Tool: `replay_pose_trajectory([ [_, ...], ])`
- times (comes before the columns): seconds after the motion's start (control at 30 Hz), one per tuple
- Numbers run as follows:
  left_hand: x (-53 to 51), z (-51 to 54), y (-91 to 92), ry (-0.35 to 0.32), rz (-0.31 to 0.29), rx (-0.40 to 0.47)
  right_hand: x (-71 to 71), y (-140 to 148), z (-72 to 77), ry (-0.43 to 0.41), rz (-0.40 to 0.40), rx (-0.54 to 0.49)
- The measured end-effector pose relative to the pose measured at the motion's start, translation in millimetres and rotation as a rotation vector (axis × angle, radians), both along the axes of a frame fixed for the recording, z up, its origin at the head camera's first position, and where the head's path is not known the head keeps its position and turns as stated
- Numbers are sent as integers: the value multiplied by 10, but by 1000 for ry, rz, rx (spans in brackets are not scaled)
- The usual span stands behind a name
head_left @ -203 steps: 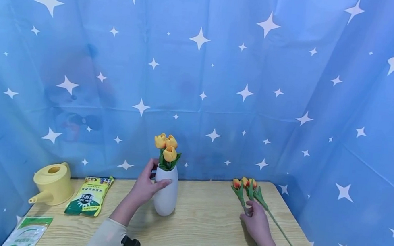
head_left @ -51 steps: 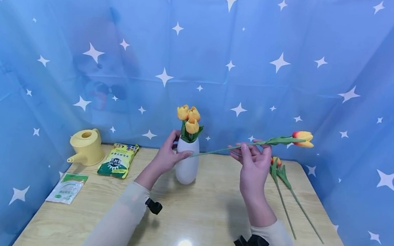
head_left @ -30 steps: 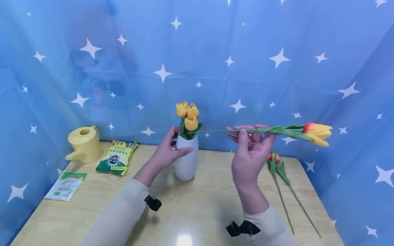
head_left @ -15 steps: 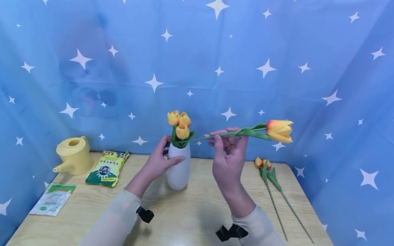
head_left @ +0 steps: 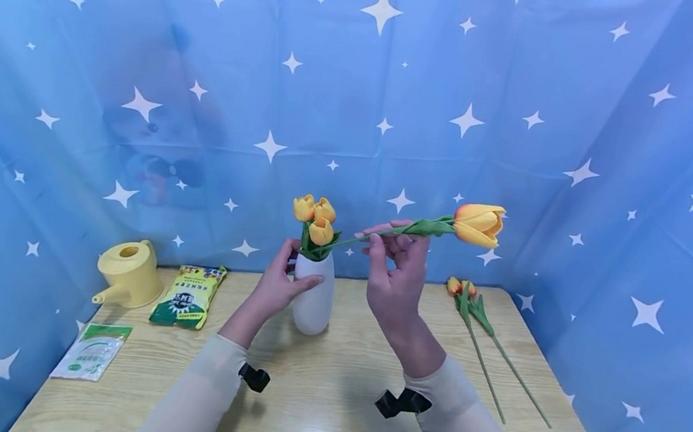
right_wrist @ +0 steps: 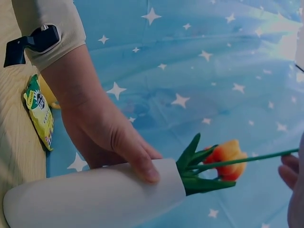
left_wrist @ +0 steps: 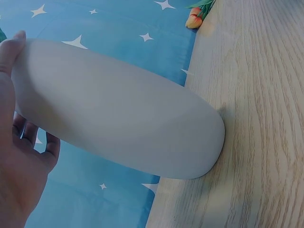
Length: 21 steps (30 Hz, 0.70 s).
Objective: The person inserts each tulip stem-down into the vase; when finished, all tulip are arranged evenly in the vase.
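Note:
My left hand (head_left: 277,285) grips the upper part of a white vase (head_left: 313,306), thumb in front, and the vase stands on the table. Several yellow-orange tulips (head_left: 321,231) rise from its mouth. In my right hand (head_left: 398,286) a single yellow-and-red tulip (head_left: 478,224) is pinched by the stem, lying nearly level with its bloom to the right. The stem's lower end reaches the vase mouth among the leaves; its tip is hidden. The left wrist view shows the vase body (left_wrist: 118,109) close up. In the right wrist view, the green stem (right_wrist: 266,157) runs to the vase mouth.
Two more tulips (head_left: 471,305) lie on the wooden table (head_left: 325,399) at the right. On the left are a yellow watering can (head_left: 129,277), a yellow-green bag (head_left: 188,296) and a flat white-green packet (head_left: 92,352). A blue star-patterned curtain (head_left: 359,103) encloses the table.
My right hand has picked one tulip off the table and brought it left, its stem end now at the vase mouth. My left hand stays on the vase.

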<state>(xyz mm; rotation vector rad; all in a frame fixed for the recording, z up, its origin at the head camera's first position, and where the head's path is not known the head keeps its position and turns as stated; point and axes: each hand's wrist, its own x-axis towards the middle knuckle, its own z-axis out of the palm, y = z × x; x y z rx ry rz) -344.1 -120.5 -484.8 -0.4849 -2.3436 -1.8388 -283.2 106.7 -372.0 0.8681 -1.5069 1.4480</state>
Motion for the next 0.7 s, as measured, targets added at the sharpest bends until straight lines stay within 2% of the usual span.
replay_pose_trajectory([
  [0.13, 13, -21, -6, 3, -2, 3, -14, -24, -18, 66, -39, 37],
  [0.37, 80, -86, -45, -11, 20, -15, 17, -98, -94, 213, -163, 192],
  [0.53, 88, -80, -55, -21, 10, -10, 14, -158, -98, 219, -170, 268],
  [0.7, -2, -40, 13, 26, -6, 19, -43, -160, -62, 201, -168, 377],
])
